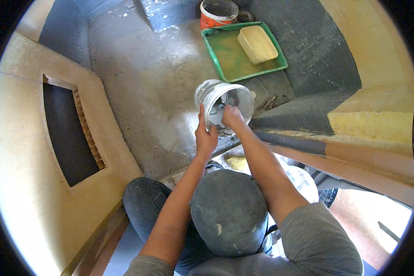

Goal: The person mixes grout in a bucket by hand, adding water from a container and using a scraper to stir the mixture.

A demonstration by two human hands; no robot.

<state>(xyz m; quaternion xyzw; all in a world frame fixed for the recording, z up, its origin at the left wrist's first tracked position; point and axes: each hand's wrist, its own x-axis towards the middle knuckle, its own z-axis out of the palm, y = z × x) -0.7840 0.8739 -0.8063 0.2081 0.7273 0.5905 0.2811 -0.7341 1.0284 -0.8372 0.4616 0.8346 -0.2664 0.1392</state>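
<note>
A translucent white plastic bucket (225, 99), smeared with grey, is tilted with its mouth toward me above the grey floor. My left hand (205, 137) grips its near side and rim, thumb up along the wall. My right hand (232, 117) reaches over the rim into the bucket with its fingers curled. Something small and dark lies by those fingers inside. Whether they hold it is hidden. Both forearms rise from the lower edge, on either side of a dark grey rounded shape (229, 211) speckled with pale spots.
A green tray (227, 62) lies beyond the bucket with a cream rectangular block (257, 43) in it. An orange bucket (217, 14) stands behind it. A yellowish wall (27, 184) with a dark rectangular recess (69, 133) curves on the left. Dark-coated ledges (308, 112) run on the right.
</note>
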